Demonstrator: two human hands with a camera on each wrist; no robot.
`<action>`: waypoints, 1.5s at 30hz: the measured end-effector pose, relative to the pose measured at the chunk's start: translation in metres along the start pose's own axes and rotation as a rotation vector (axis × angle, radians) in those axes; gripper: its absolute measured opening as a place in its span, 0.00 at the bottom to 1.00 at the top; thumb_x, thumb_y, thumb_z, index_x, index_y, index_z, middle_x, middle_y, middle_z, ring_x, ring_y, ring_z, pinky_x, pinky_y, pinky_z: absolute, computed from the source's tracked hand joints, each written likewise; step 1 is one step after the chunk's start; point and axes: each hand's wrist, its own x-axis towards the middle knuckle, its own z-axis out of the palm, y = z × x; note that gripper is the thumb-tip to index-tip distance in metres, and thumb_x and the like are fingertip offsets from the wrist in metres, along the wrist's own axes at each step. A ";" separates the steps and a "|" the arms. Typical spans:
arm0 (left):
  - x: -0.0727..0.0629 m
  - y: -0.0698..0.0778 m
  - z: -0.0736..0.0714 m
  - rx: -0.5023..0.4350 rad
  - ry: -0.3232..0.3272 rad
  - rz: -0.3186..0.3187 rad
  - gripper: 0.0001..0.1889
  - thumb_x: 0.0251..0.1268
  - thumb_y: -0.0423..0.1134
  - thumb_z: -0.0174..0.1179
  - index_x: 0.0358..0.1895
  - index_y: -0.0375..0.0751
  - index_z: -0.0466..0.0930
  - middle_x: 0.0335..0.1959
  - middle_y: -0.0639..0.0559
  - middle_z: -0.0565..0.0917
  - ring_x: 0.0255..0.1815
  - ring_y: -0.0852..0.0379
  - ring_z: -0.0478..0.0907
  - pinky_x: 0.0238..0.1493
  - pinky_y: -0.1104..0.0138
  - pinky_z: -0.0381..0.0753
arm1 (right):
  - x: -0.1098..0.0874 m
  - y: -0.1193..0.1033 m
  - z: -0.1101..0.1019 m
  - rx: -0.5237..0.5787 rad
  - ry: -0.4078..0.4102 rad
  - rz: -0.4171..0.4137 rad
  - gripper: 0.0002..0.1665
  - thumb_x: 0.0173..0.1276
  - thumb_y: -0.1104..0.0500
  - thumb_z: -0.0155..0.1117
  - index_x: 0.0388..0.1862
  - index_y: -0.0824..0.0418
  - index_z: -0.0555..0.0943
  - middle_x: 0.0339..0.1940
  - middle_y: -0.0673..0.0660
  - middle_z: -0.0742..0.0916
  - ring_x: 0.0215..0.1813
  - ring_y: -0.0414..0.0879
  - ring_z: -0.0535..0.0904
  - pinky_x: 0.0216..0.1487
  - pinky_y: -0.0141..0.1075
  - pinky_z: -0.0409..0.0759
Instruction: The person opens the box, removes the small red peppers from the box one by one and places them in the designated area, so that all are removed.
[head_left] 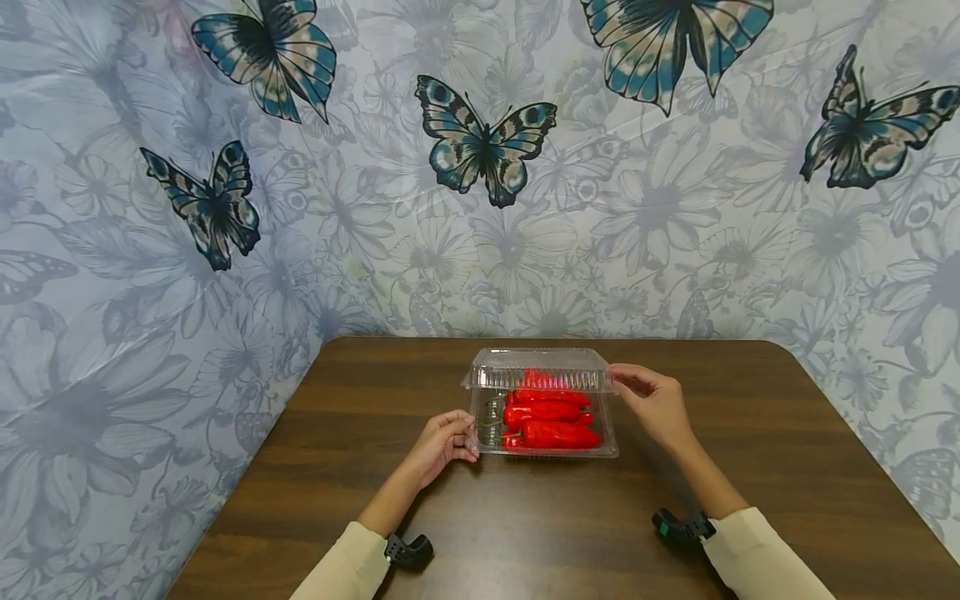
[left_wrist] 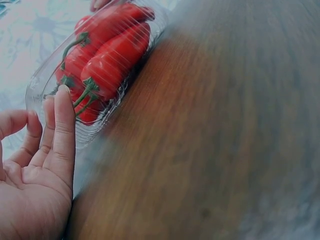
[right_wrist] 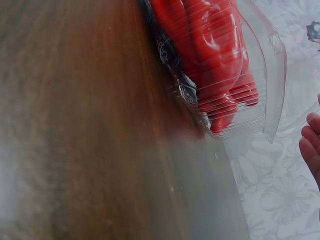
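Note:
A clear plastic clamshell container (head_left: 608, 443) sits on the table with its hinged lid (head_left: 538, 358) raised at a slant along the far side. Several long red peppers (head_left: 558, 433) lie side by side inside; their green stems (left_wrist: 90, 86) point to the left end. My left hand (head_left: 442, 446) holds the container's left end near the front corner, with two fingers stretched along its wall in the left wrist view. At the lid's right edge, my right hand (head_left: 654, 408) pinches with thumb and forefinger. Only some of its fingertips (right_wrist: 311, 137) show in the right wrist view.
The brown wooden table (head_left: 360, 400) reaches a wall covering (head_left: 360, 275) printed with flowers and butterflies. Black bands with small devices are on both wrists, the left band (head_left: 408, 552) and the right band (head_left: 682, 527), below pale sleeves.

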 end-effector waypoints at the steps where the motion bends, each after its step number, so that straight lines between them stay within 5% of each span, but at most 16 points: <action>1: 0.000 0.000 0.000 0.001 -0.002 0.001 0.13 0.81 0.32 0.45 0.35 0.43 0.76 0.25 0.51 0.82 0.26 0.56 0.83 0.32 0.65 0.87 | 0.001 0.000 0.000 0.000 0.001 0.004 0.13 0.63 0.76 0.69 0.47 0.73 0.85 0.47 0.71 0.87 0.46 0.33 0.85 0.48 0.28 0.84; 20: 0.001 -0.001 -0.008 0.019 -0.067 0.001 0.12 0.80 0.34 0.47 0.35 0.43 0.76 0.27 0.51 0.81 0.27 0.56 0.83 0.33 0.64 0.87 | 0.014 0.000 0.002 -0.028 0.001 0.044 0.12 0.64 0.73 0.71 0.47 0.73 0.86 0.44 0.71 0.88 0.41 0.34 0.85 0.43 0.23 0.83; 28: 0.000 -0.003 -0.010 0.018 -0.124 0.025 0.13 0.80 0.31 0.44 0.37 0.43 0.77 0.27 0.51 0.81 0.28 0.57 0.82 0.33 0.64 0.87 | 0.018 -0.001 0.002 0.019 -0.006 0.076 0.11 0.65 0.71 0.70 0.47 0.73 0.86 0.42 0.57 0.91 0.42 0.37 0.86 0.43 0.25 0.84; 38: 0.001 -0.002 -0.013 0.005 -0.195 0.044 0.15 0.80 0.29 0.42 0.35 0.43 0.77 0.27 0.51 0.81 0.27 0.58 0.82 0.33 0.65 0.87 | 0.022 0.004 0.003 0.067 -0.023 0.074 0.09 0.66 0.72 0.69 0.44 0.75 0.86 0.43 0.74 0.88 0.44 0.48 0.89 0.45 0.25 0.84; 45: 0.000 -0.003 -0.015 0.001 -0.232 0.062 0.15 0.79 0.27 0.40 0.37 0.43 0.76 0.28 0.52 0.81 0.28 0.58 0.83 0.33 0.65 0.87 | 0.025 0.008 0.002 0.140 -0.040 0.082 0.10 0.66 0.73 0.69 0.45 0.77 0.85 0.45 0.76 0.86 0.45 0.46 0.88 0.47 0.26 0.84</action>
